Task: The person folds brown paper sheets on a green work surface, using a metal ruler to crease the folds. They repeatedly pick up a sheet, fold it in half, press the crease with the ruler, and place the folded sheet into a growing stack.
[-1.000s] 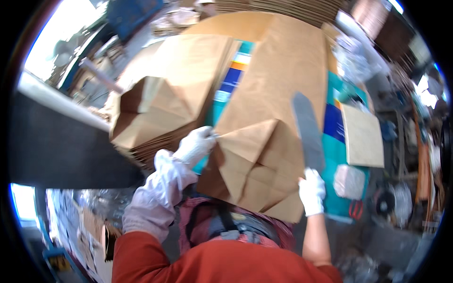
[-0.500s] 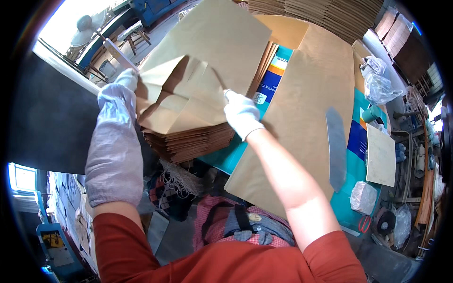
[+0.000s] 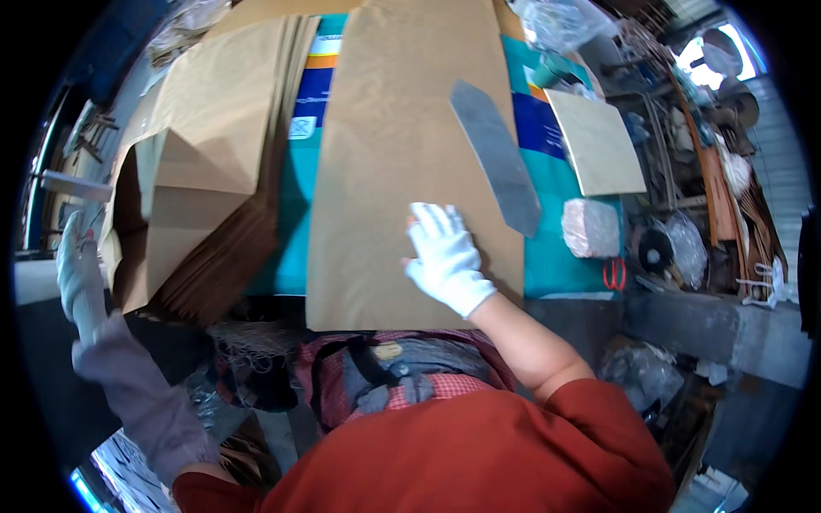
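Observation:
In a white fingertip-less glove, my right hand (image 3: 446,258) lies on a large brown paper sheet (image 3: 385,171), fingers stretched out and holding nothing. To its right, a grey pointed flat strip (image 3: 496,158) rests across the paper. At the far left, my gloved left hand (image 3: 81,265) is raised with fingers extended, beside the opened mouth of a brown paper bag (image 3: 209,162). Whether it touches the bag's edge I cannot tell. More folded brown bags (image 3: 227,256) are stacked beneath that bag.
A teal and blue printed sheet (image 3: 295,188) covers the table. On the right are a cream board (image 3: 599,141), a wrapped pale block (image 3: 590,228), red-handled scissors (image 3: 614,272) and clear plastic (image 3: 560,26). Strings (image 3: 248,338) hang at the front edge; cluttered shelves (image 3: 684,154) stand farther right.
My right hand has left the opened bag and moved right onto the brown sheet, its fingers spreading. My left hand is lower beside the bag. The view has turned right.

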